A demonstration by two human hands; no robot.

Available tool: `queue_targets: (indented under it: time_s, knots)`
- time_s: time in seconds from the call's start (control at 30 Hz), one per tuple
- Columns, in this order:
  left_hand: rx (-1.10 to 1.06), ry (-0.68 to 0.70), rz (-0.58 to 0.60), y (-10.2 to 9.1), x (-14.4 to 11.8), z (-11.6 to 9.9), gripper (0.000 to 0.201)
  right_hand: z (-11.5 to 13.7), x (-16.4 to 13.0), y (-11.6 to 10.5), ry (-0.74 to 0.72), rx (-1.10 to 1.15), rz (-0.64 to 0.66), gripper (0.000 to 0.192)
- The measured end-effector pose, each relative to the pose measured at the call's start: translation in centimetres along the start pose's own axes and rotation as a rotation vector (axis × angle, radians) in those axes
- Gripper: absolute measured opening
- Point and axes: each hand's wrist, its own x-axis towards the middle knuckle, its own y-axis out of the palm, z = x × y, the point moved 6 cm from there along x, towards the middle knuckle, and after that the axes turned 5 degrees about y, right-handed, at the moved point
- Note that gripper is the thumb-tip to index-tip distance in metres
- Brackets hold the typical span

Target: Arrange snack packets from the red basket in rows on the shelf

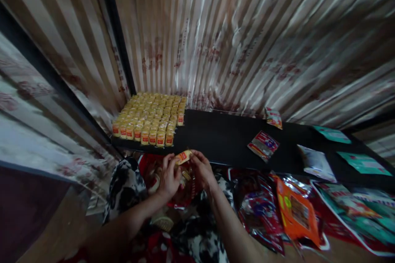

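Note:
Both my hands meet just in front of a black shelf. My left hand and my right hand together pinch one small yellow packet with a red label at its two ends. Below the hands lies a red bag with more such packets inside. On the left end of the shelf stand several tight rows of the same yellow packets, a short way beyond my fingers.
Striped curtain cloth hangs behind the shelf. A red-blue sachet, a white pouch and teal packets lie on the shelf's right half. Orange and dark foil snack bags lie below at the right. Black-and-white patterned cloth covers my lap.

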Motion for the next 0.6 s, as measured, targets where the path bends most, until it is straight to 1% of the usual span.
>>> queue_targets:
  time_s: [0.1,0.17,0.23,0.3,0.4,0.5,0.57,0.6]
  knots:
    - [-0.024,-0.028,-0.064,0.0,0.6,0.1,0.024,0.1,0.7,-0.2,-0.003,0.029,-0.025,0.039]
    - [-0.038,-0.053,-0.09,0.0,1.4,0.2,0.019,0.2,1.1,-0.3,0.009,0.006,-0.001,0.042]
    - [-0.052,-0.055,-0.086,0.0,2.5,0.2,0.018,0.5,1.5,-0.4,0.008,-0.078,0.048,0.044]
    - [-0.066,-0.015,-0.062,-0.1,3.9,-0.1,0.02,1.1,1.8,-0.6,-0.034,-0.235,0.104,0.041]
    - [-0.092,0.107,0.015,0.1,5.9,-0.8,0.027,2.8,2.1,-0.7,-0.2,-0.571,0.143,0.031]
    - [-0.121,0.22,0.132,0.8,7.6,-1.2,0.03,4.8,2.3,-0.5,-0.421,-0.883,0.115,0.029]
    - [-0.115,0.267,0.195,1.2,8.6,-1.4,0.031,5.6,2.6,-0.1,-0.504,-0.957,0.108,0.031]
    - [-0.103,0.279,0.219,1.3,9.0,-1.4,0.031,5.8,2.8,0.1,-0.519,-0.948,0.113,0.032]
